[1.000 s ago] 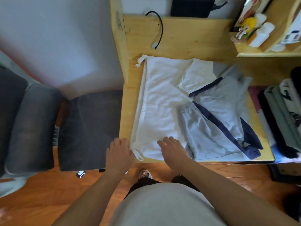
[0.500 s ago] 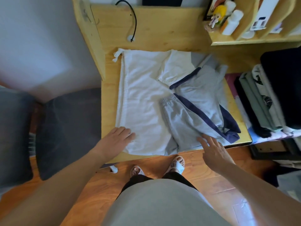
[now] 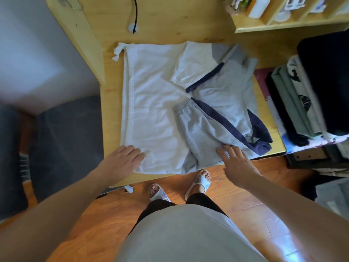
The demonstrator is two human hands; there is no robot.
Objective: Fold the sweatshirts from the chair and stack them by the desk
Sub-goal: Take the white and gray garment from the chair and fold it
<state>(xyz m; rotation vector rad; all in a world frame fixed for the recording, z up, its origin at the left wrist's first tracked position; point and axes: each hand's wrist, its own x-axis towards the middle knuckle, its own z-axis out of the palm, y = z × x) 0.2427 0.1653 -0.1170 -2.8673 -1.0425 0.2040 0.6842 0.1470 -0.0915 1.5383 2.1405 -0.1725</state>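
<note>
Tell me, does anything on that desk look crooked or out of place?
Yes. The sweatshirt lies mid-fold: its grey sleeve crosses the white body at a slant, and the navy-trimmed part is bunched at the right edge of the desk. The left hand and right hand rest flat on its near hem. Nothing looks spilled or damaged.

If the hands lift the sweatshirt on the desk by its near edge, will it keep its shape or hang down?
The sweatshirt will probably hang limp: it lies flat with soft wrinkles, sleeves folded over. It looks light, so the left hand and right hand should lift it easily. The folded sleeves may slide open.
</note>
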